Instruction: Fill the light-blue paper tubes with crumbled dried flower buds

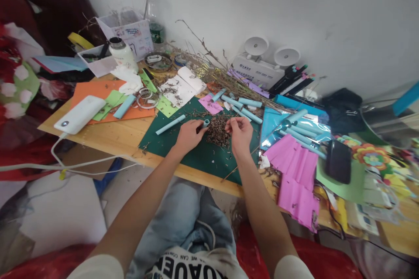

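My left hand (190, 135) is closed around a short light-blue paper tube (206, 123), its open end showing beside the fingertips. Right of the tube lies a heap of brown dried plant bits (218, 131) on a dark green sheet (163, 141). At the heap's right edge, my right hand (241, 132) has its thumb and fingers pinched together; what is between them, if anything, is too small to make out. Another light-blue tube (170, 124) lies left of my left hand. Several more blue tubes (250, 103) lie behind the heap.
Dry twigs (222, 80) stretch along the wall near a white twin-headed lamp (258, 67). Pink crepe paper (296, 170), a black phone (338, 161) and a blue plastic packet (271, 123) with tubes lie right. Left are a white power bank (80, 114), orange paper (85, 91) and a white bottle (122, 55).
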`<act>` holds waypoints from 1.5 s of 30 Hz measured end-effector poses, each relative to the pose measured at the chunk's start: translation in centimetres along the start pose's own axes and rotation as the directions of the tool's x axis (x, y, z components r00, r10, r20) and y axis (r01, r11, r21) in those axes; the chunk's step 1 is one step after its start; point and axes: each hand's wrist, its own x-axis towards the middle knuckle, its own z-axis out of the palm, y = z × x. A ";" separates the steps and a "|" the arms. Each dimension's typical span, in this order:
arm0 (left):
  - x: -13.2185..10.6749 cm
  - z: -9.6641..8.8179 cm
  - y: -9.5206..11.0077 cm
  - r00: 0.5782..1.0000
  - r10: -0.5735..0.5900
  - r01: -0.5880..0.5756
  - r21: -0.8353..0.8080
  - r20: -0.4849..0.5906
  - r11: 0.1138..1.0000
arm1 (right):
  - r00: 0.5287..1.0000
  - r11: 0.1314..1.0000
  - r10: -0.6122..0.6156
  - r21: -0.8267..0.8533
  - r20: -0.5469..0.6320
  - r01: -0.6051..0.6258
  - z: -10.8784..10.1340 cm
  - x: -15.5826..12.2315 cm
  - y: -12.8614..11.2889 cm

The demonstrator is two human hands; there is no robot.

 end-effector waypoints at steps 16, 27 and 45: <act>0.0 -0.2 0.1 1.000 0.002 -0.002 0.009 0.029 1.000 | 0.945 0.854 -0.285 -0.405 0.161 0.326 0.8 -1.1 -1.9; 0.0 -0.3 0.0 0.999 0.005 -0.004 -0.016 0.036 1.000 | 0.916 0.861 -0.265 -0.355 0.300 0.365 3.2 -1.9 -1.1; -0.1 -0.3 0.0 1.000 0.013 -0.012 -0.062 0.022 0.998 | 0.874 0.765 -0.324 -0.444 0.361 0.467 2.6 -2.9 -1.4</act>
